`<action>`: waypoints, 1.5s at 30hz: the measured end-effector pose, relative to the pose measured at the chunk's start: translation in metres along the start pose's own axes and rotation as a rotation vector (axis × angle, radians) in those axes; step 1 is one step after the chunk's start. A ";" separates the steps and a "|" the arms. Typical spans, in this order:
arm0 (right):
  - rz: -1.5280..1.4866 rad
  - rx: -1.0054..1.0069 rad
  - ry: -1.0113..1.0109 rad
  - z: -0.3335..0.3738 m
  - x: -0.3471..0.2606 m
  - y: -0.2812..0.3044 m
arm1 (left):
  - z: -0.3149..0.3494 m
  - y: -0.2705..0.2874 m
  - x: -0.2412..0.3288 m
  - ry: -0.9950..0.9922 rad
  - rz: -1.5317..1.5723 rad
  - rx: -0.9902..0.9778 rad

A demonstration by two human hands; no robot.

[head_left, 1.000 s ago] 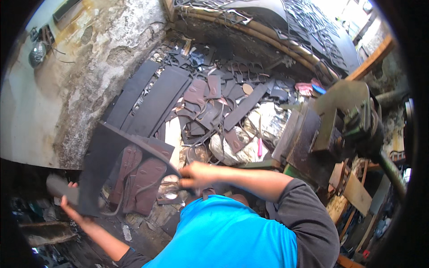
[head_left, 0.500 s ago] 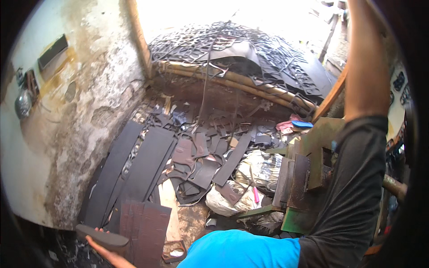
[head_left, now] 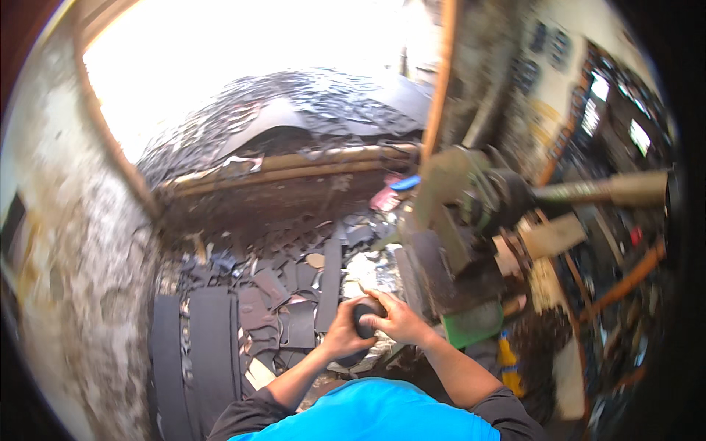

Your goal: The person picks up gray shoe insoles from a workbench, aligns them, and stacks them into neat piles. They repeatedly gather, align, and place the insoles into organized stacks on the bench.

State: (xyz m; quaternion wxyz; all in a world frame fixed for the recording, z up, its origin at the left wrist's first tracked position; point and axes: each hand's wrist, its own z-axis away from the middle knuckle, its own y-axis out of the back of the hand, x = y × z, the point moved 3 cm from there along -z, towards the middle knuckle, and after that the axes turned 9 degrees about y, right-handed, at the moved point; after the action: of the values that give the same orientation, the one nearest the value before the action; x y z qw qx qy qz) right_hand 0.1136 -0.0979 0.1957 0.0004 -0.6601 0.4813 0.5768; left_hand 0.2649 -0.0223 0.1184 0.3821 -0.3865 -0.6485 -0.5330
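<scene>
In front of my body, low in the middle of the view, my left hand [head_left: 343, 328] and my right hand [head_left: 401, 320] close together round a dark sole-shaped piece [head_left: 362, 317]. The left fingers wrap its left side; the right hand grips it from the right and over the top. Its lower end shows below the hands, and the fingers cover much of the rest. Just right of my hands stands a heavy metal machine [head_left: 448, 275] with a green lower part. A pale crumpled sack [head_left: 362, 273] lies behind them.
Long dark strips of sheet [head_left: 209, 342] lie at left beside a stained wall [head_left: 81, 272]. Offcuts [head_left: 257, 316] cover the floor. Beyond a wooden rail [head_left: 294, 165] is a heap of dark cut-out sheet [head_left: 316, 110]. The machine's bar [head_left: 588, 192] juts right.
My right arm has come down from raised at the right. My left hand has brought the dark piece from the lower left to the middle, where both hands hold it. The view has swung right.
</scene>
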 end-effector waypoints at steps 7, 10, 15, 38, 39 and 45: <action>0.413 0.788 -0.710 0.163 0.054 0.089 | -0.046 -0.210 0.081 -0.101 -0.007 -0.433; 0.534 0.865 -0.934 0.243 0.051 0.114 | -0.017 -0.278 0.108 -0.328 -0.161 -0.502; -0.167 0.965 -0.791 0.371 0.008 0.147 | 0.018 -0.343 0.151 -0.521 -0.005 -0.687; -0.389 2.310 -1.451 0.742 -0.033 -0.047 | -0.428 -0.592 0.009 0.251 -0.202 0.050; -0.385 2.380 -1.399 0.730 -0.026 -0.053 | -0.451 -0.602 0.001 0.200 -0.302 -0.002; -0.332 2.037 -1.754 0.694 0.026 -0.050 | -0.499 -0.713 0.003 0.059 -0.586 -0.198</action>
State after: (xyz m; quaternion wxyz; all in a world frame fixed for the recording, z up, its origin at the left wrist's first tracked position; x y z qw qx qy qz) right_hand -0.3861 0.2984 -0.0840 0.8583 0.1658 0.4479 0.1877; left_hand -0.3420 -0.6094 -0.0915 0.1914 -0.2029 -0.6657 -0.6922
